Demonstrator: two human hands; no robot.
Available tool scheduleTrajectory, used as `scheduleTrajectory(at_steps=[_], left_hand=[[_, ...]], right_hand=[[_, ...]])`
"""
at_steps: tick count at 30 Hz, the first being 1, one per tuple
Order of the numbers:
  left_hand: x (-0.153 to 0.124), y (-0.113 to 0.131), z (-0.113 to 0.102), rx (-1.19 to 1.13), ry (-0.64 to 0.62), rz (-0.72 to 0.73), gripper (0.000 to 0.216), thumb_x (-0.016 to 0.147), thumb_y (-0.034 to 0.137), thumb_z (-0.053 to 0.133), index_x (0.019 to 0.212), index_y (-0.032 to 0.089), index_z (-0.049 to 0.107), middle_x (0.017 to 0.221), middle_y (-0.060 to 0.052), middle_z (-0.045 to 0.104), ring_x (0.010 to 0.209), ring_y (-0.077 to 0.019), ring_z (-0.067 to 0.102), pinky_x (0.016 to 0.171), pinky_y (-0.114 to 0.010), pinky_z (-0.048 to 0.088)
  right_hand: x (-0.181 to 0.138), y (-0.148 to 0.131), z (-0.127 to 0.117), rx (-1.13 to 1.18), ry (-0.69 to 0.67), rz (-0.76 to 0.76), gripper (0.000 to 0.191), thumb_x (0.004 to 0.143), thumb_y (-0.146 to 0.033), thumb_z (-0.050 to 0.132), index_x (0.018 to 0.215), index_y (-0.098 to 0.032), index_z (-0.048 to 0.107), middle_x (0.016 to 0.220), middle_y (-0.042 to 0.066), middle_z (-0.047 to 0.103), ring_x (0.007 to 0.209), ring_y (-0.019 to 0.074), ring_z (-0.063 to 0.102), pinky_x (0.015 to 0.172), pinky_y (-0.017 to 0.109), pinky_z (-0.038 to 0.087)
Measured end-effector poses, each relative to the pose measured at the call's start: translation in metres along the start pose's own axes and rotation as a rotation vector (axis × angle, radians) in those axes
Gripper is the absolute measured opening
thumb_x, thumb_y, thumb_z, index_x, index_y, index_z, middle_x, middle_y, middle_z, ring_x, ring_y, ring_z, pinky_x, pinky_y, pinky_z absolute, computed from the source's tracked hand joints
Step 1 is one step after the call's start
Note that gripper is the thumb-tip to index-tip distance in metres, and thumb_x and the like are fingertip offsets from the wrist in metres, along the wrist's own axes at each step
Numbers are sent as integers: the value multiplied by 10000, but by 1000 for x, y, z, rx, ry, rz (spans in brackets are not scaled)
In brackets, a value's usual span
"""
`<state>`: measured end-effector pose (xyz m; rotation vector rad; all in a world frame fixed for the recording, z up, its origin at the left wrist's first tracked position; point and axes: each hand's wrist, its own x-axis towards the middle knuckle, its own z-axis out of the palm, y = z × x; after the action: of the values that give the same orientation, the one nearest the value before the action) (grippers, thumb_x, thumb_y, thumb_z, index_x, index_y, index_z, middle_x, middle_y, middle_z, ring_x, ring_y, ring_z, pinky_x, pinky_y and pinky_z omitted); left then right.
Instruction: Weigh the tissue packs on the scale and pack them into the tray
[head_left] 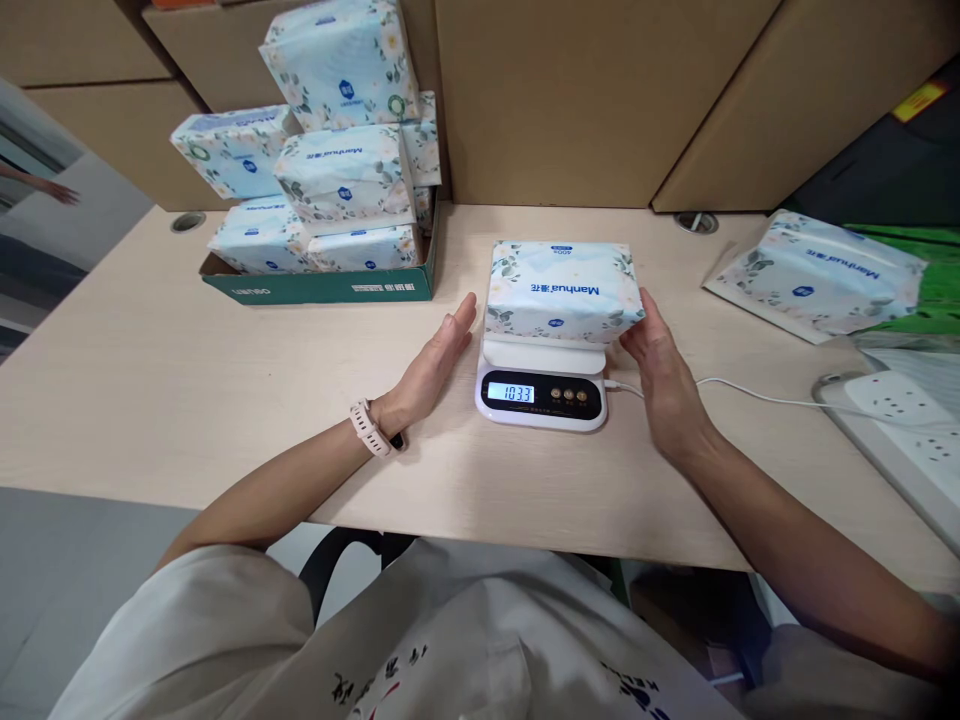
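Note:
A flowered blue-and-white tissue pack [561, 290] rests on the platform of a small white digital scale [540, 418]. The scale's lit display [511, 392] reads 103.3. To the left of the pack, my left hand [431, 372] stands on edge with its fingers stretched out, a small gap from the pack, and a pale watch band [367, 428] circles that wrist. My right hand [666, 385] is at the pack's right end, fingers extended and at or against its corner; whether they press on it I cannot tell. Neither hand is closed around the pack.
At the back left, a green carton [322, 288] holds several stacked tissue packs [345, 175]. Another tissue pack [821, 275] lies at the right. A white cable [757, 388] runs from the scale toward a power strip [889, 400]. Large cardboard boxes [555, 110] line the rear edge.

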<state>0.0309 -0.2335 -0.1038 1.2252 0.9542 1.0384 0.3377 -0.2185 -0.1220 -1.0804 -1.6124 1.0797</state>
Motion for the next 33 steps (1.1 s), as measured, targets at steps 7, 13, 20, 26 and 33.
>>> scheduleTrajectory(at_steps=[7,13,20,26,33], left_hand=[[0,1,1,37,2,-2,953,1016,876,313,1798,339,222,1896,77,116,1789,-242,24,1470,-460,89],[1,0,2,49,8,15,942,1023,867,308,1796,333,232,1892,69,153,1786,-237,67,1472,-432,117],[0,2,3,62,9,18,934,1030,862,298,1800,339,214,1893,75,147,1786,-234,66,1473,-433,114],[0,1,2,58,15,18,945,1039,854,293,1804,307,198,1896,52,134,1785,-222,68,1471,-420,119],[0,1,3,57,20,26,964,1035,852,310,1804,281,209,1896,30,149,1783,-222,89,1468,-401,135]], right_hand=[[0,-9,2,-2,-9,27,793,1053,-809,369,1768,-487,252,1863,-124,284,1748,295,276,1465,571,193],[0,-8,2,-21,-3,33,804,1038,-831,366,1761,-491,270,1858,-134,289,1746,301,282,1456,591,217],[-3,-7,1,-35,9,30,788,1069,-785,356,1780,-476,210,1867,-115,270,1751,287,261,1462,592,193],[-2,-8,1,-32,54,33,810,1048,-801,411,1769,-457,273,1873,-85,253,1762,296,216,1461,609,159],[-1,-13,2,-26,55,49,859,1010,-854,421,1761,-458,295,1863,-80,287,1761,312,206,1458,606,154]])
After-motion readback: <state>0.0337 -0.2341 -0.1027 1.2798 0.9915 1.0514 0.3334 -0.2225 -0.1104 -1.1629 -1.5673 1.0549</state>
